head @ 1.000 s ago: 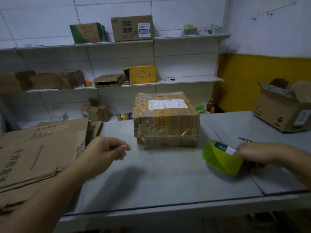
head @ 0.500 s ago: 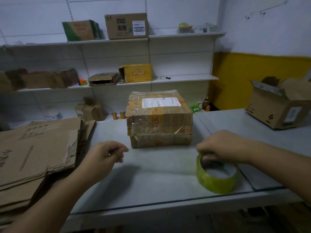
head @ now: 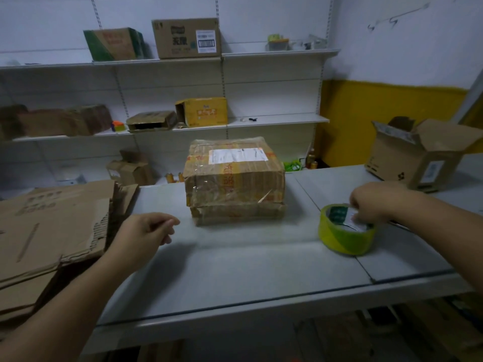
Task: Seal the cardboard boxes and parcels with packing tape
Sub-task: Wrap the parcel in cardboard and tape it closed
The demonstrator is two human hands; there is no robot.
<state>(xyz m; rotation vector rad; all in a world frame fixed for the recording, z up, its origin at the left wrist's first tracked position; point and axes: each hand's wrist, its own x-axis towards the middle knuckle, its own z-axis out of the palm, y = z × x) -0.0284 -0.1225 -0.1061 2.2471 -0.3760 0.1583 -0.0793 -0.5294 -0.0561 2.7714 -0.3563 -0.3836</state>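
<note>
A brown cardboard parcel (head: 234, 178), wrapped in clear and printed tape with a white label on top, stands in the middle of the grey table (head: 235, 262). To its right a yellow-green roll of packing tape (head: 342, 239) lies on the table. My right hand (head: 373, 202) reaches over the roll's far rim, its fingers curled into the core. My left hand (head: 146, 231) hovers left of the parcel, fingers loosely curled, holding nothing.
A stack of flattened cardboard (head: 49, 231) lies at the table's left end. An open cardboard box (head: 418, 158) stands at the back right. Wall shelves (head: 274, 54) behind hold several boxes. The table's front edge runs just below my forearms.
My right hand set the tape roll down flat on the table, then moved with it a little to the right. My left hand barely moved.
</note>
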